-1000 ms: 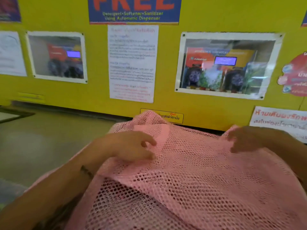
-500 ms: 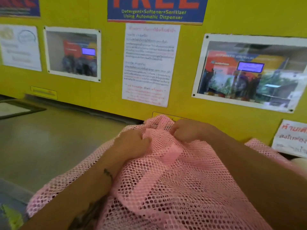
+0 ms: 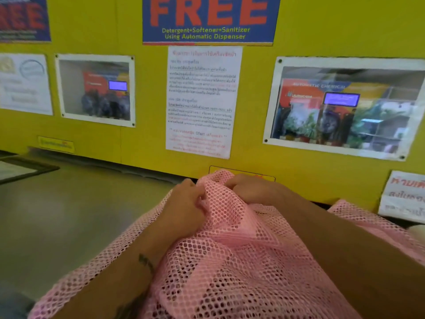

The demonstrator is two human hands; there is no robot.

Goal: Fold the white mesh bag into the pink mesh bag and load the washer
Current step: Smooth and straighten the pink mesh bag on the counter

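Left hand (image 3: pixel 187 201): fingers curled, gripping pink mesh bag (image 3: pixel 241 261) top edge | Right hand (image 3: pixel 249 188): fingers curled, gripping same edge, close beside left.

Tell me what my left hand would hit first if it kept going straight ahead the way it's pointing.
Probably the pink mesh bag itself: the left hand already grips a bunched fold of it, close to the right hand. Past that fold, the yellow wall seems next, though depth is unclear.
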